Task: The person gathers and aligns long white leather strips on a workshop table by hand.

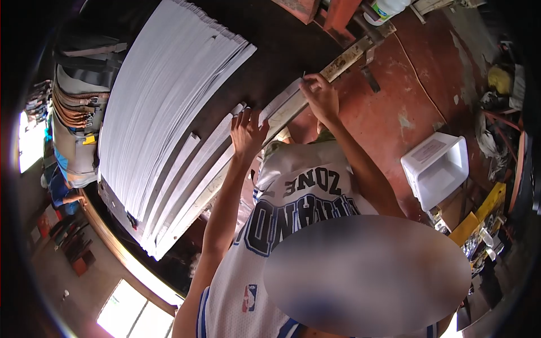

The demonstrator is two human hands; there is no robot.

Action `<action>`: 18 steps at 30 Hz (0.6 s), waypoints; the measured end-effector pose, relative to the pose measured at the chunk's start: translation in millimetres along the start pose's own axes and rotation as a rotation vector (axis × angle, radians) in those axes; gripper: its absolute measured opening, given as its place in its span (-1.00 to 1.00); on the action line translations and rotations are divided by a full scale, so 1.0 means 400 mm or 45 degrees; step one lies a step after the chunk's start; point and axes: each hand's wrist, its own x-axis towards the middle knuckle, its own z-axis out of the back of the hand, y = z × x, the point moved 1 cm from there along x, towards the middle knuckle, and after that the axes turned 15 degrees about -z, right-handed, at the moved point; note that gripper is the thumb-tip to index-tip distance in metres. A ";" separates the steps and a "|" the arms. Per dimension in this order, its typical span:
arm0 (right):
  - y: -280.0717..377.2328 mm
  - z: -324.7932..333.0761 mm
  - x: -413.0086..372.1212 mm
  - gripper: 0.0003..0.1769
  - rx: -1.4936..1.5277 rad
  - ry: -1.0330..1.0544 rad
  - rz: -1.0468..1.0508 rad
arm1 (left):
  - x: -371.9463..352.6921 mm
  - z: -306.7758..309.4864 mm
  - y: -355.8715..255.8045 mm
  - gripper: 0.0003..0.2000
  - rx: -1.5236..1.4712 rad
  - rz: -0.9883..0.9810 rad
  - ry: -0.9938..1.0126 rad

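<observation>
Dark bench [282, 34] top; red-painted floor [394, 101] beyond its edge.

Left hand [248, 134] lies fingers-down on the ends of the loose white strips [214, 158]. Its grip is flat and spread, and it holds nothing.

Right hand [321, 97] has a narrow pinch grip on the far end of the front strip [282, 104], at the bench edge. A thin sliver at the fingertips is too small to name.

Judgement: even left-hand pressure should stop the strips sliding. The right pinch is best light and close to the end.

Fanned strip stack [163, 96] lies just beside, to the left. White bin [437, 169] stands on the floor, well apart. Clutter at right, bright windows [135, 315] low left.
</observation>
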 end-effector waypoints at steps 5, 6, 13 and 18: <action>-0.035 0.028 0.042 -0.73 0.055 0.242 0.020 | 0.071 -0.018 -0.035 -0.73 0.023 0.027 0.048; -0.026 0.035 0.046 -0.72 0.022 0.285 0.059 | 0.080 -0.022 -0.036 -0.73 0.028 0.039 0.050; 0.002 0.055 0.077 -0.66 -0.184 0.506 0.278 | 0.072 0.001 -0.044 -0.74 0.067 0.091 0.071; 0.007 0.064 0.112 -0.68 -0.344 0.613 0.310 | 0.079 0.011 -0.052 -0.74 0.054 0.124 0.065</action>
